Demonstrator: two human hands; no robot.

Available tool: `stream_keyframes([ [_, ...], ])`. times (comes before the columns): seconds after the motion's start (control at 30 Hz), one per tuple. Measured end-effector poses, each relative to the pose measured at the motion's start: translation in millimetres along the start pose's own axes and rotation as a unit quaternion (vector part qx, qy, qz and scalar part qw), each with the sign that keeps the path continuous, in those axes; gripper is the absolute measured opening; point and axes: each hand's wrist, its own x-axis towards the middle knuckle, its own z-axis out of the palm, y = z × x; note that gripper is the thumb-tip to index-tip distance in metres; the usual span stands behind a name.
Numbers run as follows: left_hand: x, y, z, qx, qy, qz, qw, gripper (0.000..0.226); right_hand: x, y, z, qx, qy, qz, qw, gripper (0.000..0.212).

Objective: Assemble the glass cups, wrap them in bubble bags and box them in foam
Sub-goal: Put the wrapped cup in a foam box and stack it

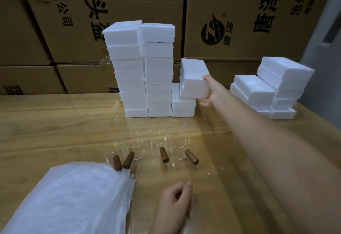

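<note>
Foam box [194,78] in right hand [212,92]

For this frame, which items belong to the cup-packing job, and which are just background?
Job in hand:
- four clear glass cups with brown wooden handles
- pile of clear bubble bags
- white foam box, gripped by the right hand
- stacks of white foam boxes

Just there:
- brown printed cardboard cartons
- wooden table

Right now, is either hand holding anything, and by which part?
The right hand grips a tilted foam block by its right end. The left hand holds nothing.
</note>
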Motion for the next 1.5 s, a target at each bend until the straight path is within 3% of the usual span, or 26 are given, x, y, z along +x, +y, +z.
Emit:
stream_keyframes([
  [0.13,2,-4,0,0.017,-0.004,-0.004,1.0,0.046,12,10,19,-0.067,0.025,0.004,0.997,0.035],
  [0.37,4,-10,1,0.027,-0.001,-0.005,1.0,0.046,21,14,31,-0.088,0.031,0.011,0.996,0.037],
  [0.63,4,-7,2,0.024,0.003,0.014,1.0,0.047,25,12,32,-0.119,-0.01,-0.019,0.993,0.038],
  [0.83,3,-5,2,0.014,0.003,0.018,1.0,0.047,25,16,26,-0.161,-0.028,-0.041,0.986,0.061],
  [0.97,3,-5,1,0.014,0.004,0.019,1.0,0.047,30,20,21,-0.162,-0.007,-0.087,0.983,0.048],
  [1.3,2,-3,1,0.024,0.014,0.03,0.999,0.051,33,31,11,-0.157,-0.028,-0.099,0.982,0.027],
  [1.5,0,1,1,-0.01,0.018,0.025,0.999,0.043,5,64,-25,-0.218,0.02,-0.207,0.954,0.02],
])
